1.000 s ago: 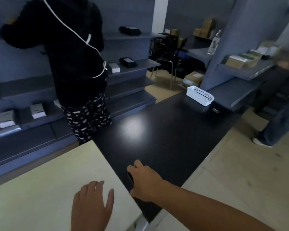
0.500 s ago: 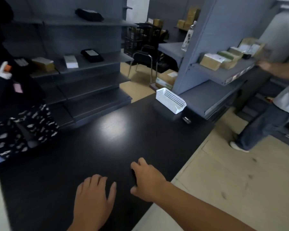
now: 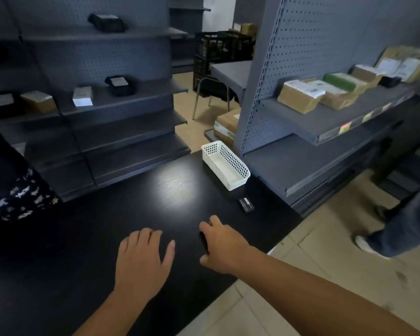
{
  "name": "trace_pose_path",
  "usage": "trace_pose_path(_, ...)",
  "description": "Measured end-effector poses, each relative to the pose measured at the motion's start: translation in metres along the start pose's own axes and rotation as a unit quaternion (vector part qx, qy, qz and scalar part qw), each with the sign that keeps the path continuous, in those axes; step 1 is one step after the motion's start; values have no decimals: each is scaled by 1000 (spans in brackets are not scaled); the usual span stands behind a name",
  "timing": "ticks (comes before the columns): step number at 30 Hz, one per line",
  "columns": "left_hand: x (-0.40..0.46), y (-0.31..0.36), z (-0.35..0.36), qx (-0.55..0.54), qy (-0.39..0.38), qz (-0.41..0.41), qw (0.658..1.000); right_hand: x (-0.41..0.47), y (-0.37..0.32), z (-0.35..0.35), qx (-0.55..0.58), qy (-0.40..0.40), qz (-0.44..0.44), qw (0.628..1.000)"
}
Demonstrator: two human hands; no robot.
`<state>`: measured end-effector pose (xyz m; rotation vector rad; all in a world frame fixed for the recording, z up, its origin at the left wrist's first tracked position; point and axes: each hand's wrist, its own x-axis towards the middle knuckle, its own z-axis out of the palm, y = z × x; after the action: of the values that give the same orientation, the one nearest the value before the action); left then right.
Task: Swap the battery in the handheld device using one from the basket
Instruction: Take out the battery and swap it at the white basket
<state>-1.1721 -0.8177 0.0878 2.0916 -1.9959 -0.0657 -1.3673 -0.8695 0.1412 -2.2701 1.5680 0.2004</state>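
On the black table [image 3: 107,226] my right hand [image 3: 224,248] is curled over a dark handheld device [image 3: 203,240]; only the device's thin black edge shows under my fingers. My left hand [image 3: 142,260] lies flat on the table beside it, fingers spread, holding nothing. A white perforated basket [image 3: 238,166] stands at the table's far right corner, and its visible inside looks bare. A small black battery-like block [image 3: 246,204] lies on the table just in front of the basket, a short way beyond my right hand.
Grey shelving with boxes [image 3: 298,98] runs along the right, close to the basket. Dark shelves [image 3: 121,105] with small boxes stand behind the table. One person's patterned clothing [image 3: 12,197] is at the left edge, another person's leg and shoe [image 3: 374,243] at the right.
The view has swung right and closer, so the basket and small black block appear nearer. The person in black has slid to the left edge. Both hands stay on the table.
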Motion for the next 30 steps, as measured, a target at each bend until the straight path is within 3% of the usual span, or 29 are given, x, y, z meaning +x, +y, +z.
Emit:
trace_pose_path(7, 63, 95, 31, -5, -3, -44, 999, 52, 114, -44, -20, -16, -29, 999)
trace_pose_path(16, 184, 140, 88, -1, -31, -69, 997, 153, 224, -60, -33, -47, 1, 998)
trace_pose_path(25, 251, 145, 118, 10, -63, -101, 993, 286, 254, -77, -11, -17, -27, 999)
trace_pose_path(30, 261, 135, 139, 27, -90, -142, 985, 371, 251, -44, -64, -36, -80, 994)
